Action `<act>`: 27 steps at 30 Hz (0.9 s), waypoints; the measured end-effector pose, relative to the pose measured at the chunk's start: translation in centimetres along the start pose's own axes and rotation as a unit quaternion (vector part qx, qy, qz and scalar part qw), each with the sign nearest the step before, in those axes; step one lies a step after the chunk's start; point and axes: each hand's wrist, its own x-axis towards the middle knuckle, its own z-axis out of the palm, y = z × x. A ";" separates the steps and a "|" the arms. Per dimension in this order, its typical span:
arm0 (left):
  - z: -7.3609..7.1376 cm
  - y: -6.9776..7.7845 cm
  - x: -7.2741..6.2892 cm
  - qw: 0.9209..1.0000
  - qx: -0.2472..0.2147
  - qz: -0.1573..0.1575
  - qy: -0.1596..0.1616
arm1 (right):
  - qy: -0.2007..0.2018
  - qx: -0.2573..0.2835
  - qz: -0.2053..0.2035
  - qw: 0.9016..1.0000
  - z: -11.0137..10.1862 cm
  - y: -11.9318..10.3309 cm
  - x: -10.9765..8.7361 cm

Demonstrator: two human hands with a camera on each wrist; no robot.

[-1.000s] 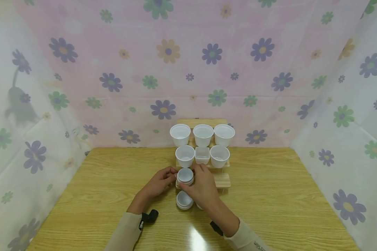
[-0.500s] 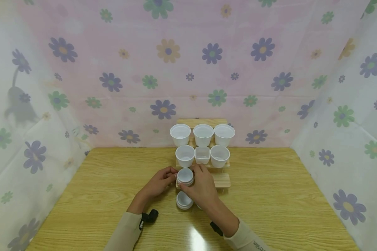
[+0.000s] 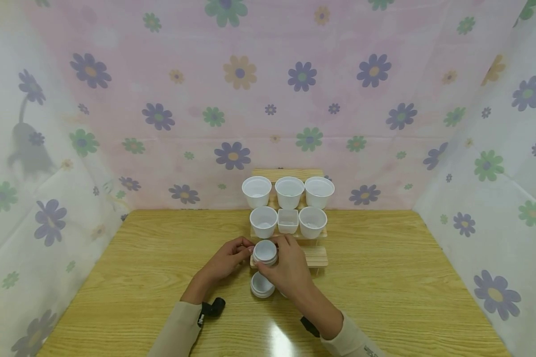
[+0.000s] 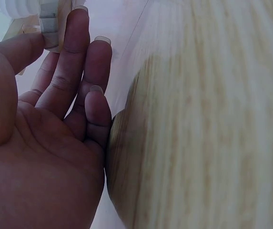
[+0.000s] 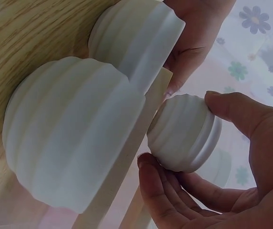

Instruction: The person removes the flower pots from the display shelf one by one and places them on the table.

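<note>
A small white ribbed pot [image 3: 265,251] sits at the left end of the stand's lower tier. My right hand [image 3: 290,265] pinches it between thumb and fingertips; the right wrist view shows the pot [image 5: 184,131] tilted in that camera, close to the board edge. My left hand [image 3: 225,259] is at the left end of the wooden stand [image 3: 316,256], its thumb and forefinger pinching the tier's end [image 4: 49,24] in the left wrist view, other fingers fairly straight. Another ribbed pot [image 3: 262,284] stands on the table in front, and a further one is mostly hidden under my right hand.
Higher tiers carry white cups [image 3: 288,192] in a row of three, then two round cups with a square clear cup [image 3: 287,220] between them. The wooden table [image 3: 384,287] meets flowered cloth walls [image 3: 268,124] at back and sides.
The pot in my right hand has shifted very slightly to the right, and the right hand with it. My left hand stays in place.
</note>
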 end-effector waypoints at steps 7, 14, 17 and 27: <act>0.0 -0.1 0.1 1.000 -0.001 0.001 -0.003 | -0.005 0.002 -0.003 1.000 -0.4 -0.1 -0.3; 0.0 0.0 0.1 1.000 0.000 0.002 -0.004 | -0.003 0.014 -0.001 1.000 -1.0 -0.3 -0.7; 0.0 0.0 0.1 1.000 0.004 0.003 -0.003 | 0.001 0.014 -0.003 1.000 -1.3 -0.3 -1.0; 0.0 -0.1 0.1 1.000 0.011 -0.003 0.000 | 0.020 -0.001 -0.014 1.000 -2.1 -0.1 -1.5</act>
